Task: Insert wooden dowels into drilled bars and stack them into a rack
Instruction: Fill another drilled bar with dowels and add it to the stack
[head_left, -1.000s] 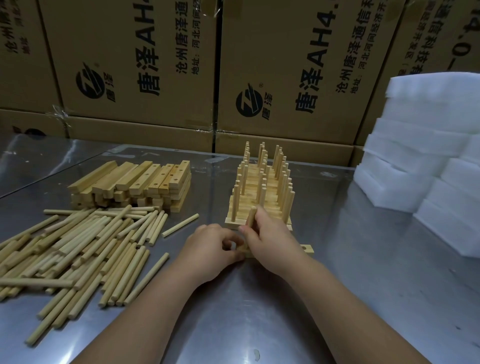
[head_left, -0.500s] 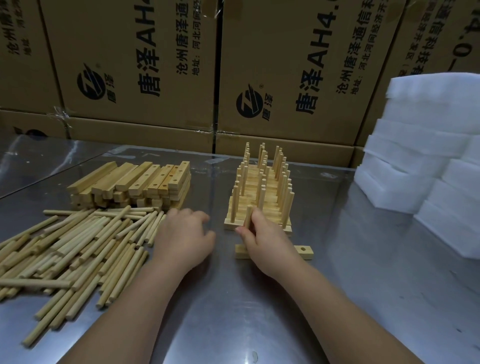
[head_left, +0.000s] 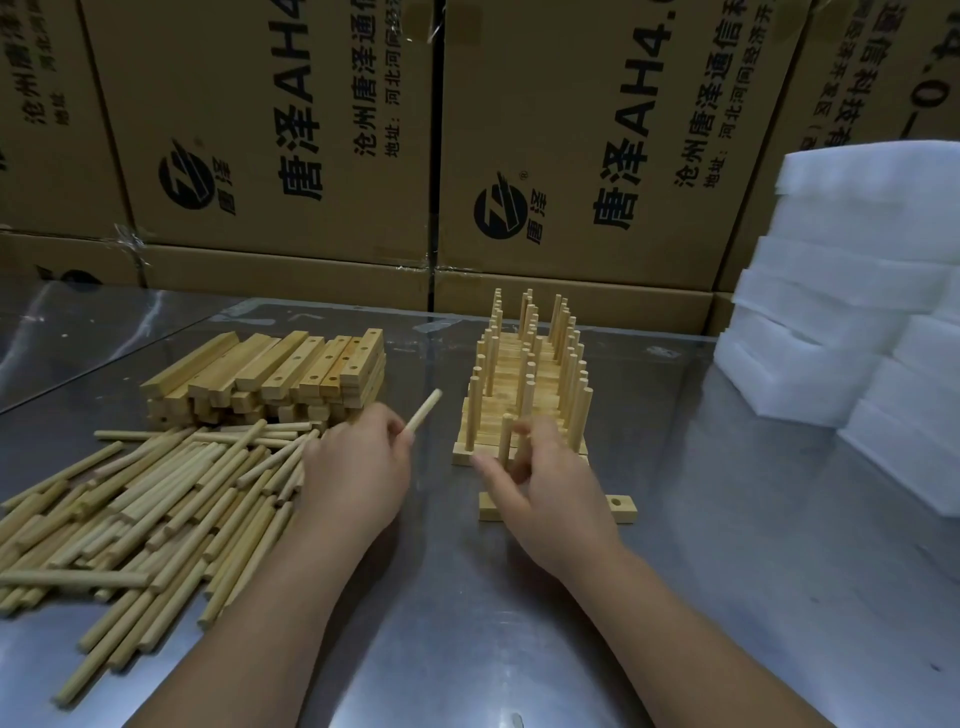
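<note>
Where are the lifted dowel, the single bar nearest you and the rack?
Lifted dowel (head_left: 424, 411): head view, mid-shaft.
Single bar (head_left: 623, 513): head view, its right end.
Rack (head_left: 460, 458): head view, front bar's left end.

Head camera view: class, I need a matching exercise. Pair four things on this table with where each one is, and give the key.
Things: 1 lifted dowel; 2 upright dowel; 3 stack of drilled bars; 4 white foam blocks.
Places: A at the table's right edge; B behind the loose dowel pile; C pinched by the left hand; D gripped by the right hand over the near bar.
Pairs: 1-C; 2-D; 3-B; 4-A.
</note>
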